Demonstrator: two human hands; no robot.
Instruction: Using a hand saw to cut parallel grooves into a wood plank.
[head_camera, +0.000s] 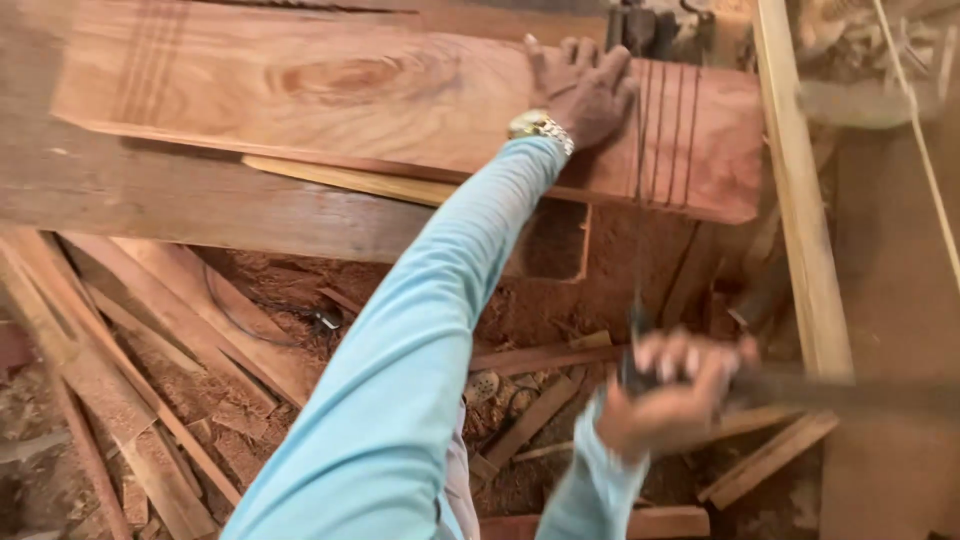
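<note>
Pressing flat, fingers spread, the left hand (583, 88) is pinning the reddish plank (400, 100) on the worktop beside its saw cuts; the right hand (675, 395) is gripping a blurred saw handle (640, 375) tightly. A slipping blade could be nicking those nearby fingers.

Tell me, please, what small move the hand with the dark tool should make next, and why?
Probably bring the right hand and its blurred dark tool up toward the grooved end of the reddish plank. The left hand already presses flat on the plank just beside the parallel dark cuts, steadying it, while the right hand is lower down, apart from the plank, over the sawdust-covered offcuts.
</note>
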